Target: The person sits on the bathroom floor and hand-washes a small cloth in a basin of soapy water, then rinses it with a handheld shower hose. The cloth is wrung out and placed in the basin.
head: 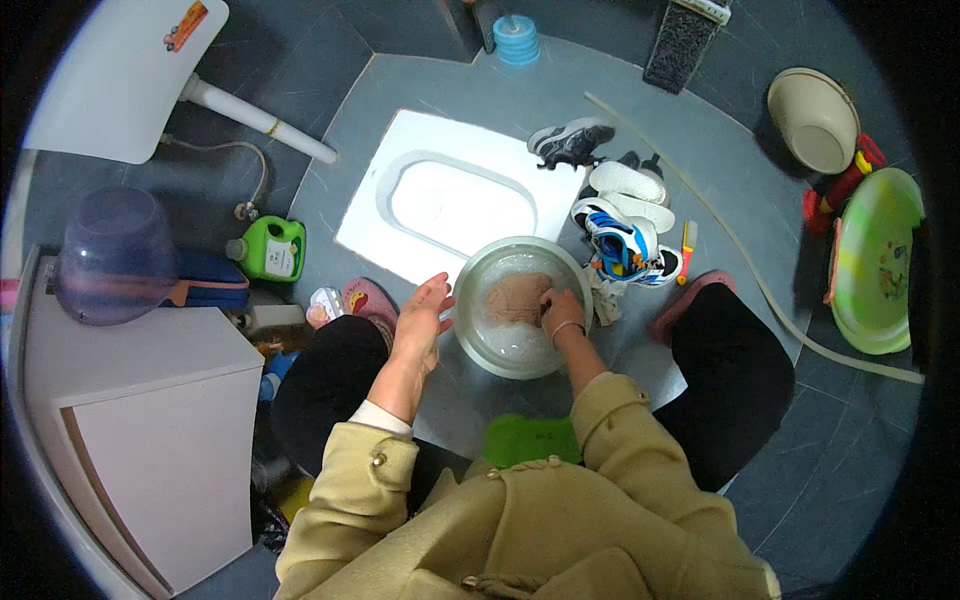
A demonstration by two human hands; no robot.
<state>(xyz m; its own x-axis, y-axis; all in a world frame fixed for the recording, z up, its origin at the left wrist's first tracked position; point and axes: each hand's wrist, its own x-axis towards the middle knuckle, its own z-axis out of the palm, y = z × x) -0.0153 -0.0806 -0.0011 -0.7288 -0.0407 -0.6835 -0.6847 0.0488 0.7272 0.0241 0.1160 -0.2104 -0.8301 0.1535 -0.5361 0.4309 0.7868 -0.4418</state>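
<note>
A round pale basin point(523, 364) holds sudsy water with a tan-pink cloth point(516, 298) in it. My right hand point(562, 310) is inside the basin, its fingers closed on the right edge of the cloth. Just left of the rim, my left hand point(425, 315) is raised with fingers apart and holds nothing. Under the far left part of the basin lies the edge of a white squat toilet point(367, 201). Right of the basin are blue-and-white sneakers point(622, 244), white insoles point(628, 185) and a crumpled pale cloth point(606, 295).
A black-and-grey shoe point(571, 142), a yellow-handled brush point(686, 251) and a long hose point(739, 259) lie on the right. A green bottle point(283, 250) and a white cabinet point(165, 450) stand left. At the far right are a beige bucket point(814, 112) and a green basin point(874, 262).
</note>
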